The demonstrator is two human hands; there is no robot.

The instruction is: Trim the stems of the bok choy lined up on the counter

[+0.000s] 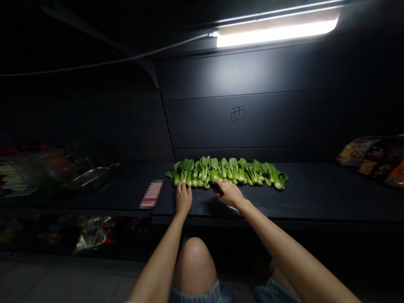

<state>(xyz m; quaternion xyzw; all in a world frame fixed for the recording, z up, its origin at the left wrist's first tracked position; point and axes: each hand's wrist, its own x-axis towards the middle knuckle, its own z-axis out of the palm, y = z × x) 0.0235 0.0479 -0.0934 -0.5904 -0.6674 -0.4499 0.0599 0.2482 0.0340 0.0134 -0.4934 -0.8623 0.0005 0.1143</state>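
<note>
A long row of green bok choy lies on the dark shelf against the back panel, leaves to the back and pale bases to the front. At the left part of the row, my left hand rests with its fingers stretched out, the tips touching the bases. My right hand is closed round a black-handled tool in front of the row's middle. Below that wrist a thin shiny edge shows; the rest of the tool is hidden, so its kind is unclear.
A blurred pinkish flat item lies left of the row. Farther left are a metal tray and plastic packs. Packaged goods stand at right. Bagged goods fill a lower shelf. A lit tube lamp hangs overhead with its cable.
</note>
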